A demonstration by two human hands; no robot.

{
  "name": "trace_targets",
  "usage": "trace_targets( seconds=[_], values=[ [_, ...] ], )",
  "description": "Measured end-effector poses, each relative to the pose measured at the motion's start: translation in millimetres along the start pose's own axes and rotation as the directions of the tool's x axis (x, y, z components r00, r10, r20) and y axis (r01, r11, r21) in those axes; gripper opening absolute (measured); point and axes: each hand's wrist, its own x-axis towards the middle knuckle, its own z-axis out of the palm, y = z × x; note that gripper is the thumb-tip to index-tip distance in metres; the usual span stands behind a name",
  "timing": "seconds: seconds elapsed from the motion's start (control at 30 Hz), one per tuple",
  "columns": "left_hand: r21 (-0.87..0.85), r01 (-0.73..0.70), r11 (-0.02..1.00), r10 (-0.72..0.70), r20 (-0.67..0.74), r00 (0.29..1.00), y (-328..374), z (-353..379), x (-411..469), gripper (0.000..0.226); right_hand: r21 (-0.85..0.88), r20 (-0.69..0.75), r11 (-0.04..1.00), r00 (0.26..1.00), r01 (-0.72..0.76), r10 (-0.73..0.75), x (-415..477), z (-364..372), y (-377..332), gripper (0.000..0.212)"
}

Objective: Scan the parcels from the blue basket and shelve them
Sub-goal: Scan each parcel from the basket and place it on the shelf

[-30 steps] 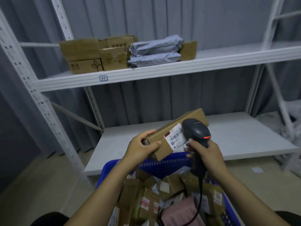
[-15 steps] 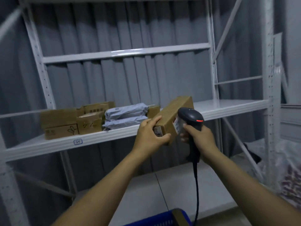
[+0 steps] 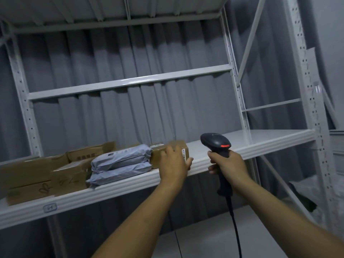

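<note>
- Cardboard parcel [image 3: 183, 148] sits on the shelf [image 3: 130, 185], just right of the grey mailer bags [image 3: 121, 161]; our left hand [image 3: 174, 162] grips its front end.
- Our right hand [image 3: 228, 165] is closed around the scanner [image 3: 216, 144], held clear of the shelf.
- We judge the step well done if we push the parcel fully back from the edge, snug against the bags, before letting go.

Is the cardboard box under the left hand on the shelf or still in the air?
On the shelf: the cardboard box rests beside the grey mailers, with the left hand on it.
</note>
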Motion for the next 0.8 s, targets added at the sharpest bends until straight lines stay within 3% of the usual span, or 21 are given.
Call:
trace_targets(
  seconds=[0.33, 0.47, 0.53, 0.6, 0.8],
  values=[
    [0.218, 0.114, 0.969, -0.127, 0.047, 0.991, -17.6, 69.8, 67.1, 0.037, -0.022, 0.042, 1.0, 0.999, -0.002, 0.002, 44.5, -0.2, 30.2, 0.014],
    [0.191, -0.024, 0.981, 0.016, 0.042, 0.999, -41.8, 74.2, 66.5, 0.052, -0.058, 0.054, 0.998, 0.999, 0.005, -0.001, 52.4, -0.4, 36.1, 0.015],
    [0.146, -0.178, 0.973, 0.163, 0.11, 0.981, -50.7, 73.7, 60.3, 0.059, -0.07, 0.06, 0.998, 0.998, 0.007, -0.003, 56.1, 1.4, 37.8, 0.015],
    [0.154, -0.254, 0.955, 0.22, 0.207, 0.953, -54.9, 73.3, 54.2, 0.062, -0.087, 0.062, 0.996, 0.998, 0.02, -0.015, 59.1, 4.4, 38.8, 0.015],
    [0.131, -0.181, 0.975, 0.111, 0.421, 0.9, -57.7, 77.1, 58.6, 0.075, -0.083, 0.062, 0.996, 0.998, 0.012, -0.007, 62.3, 17.6, 44.5, 0.018]
  ],
)
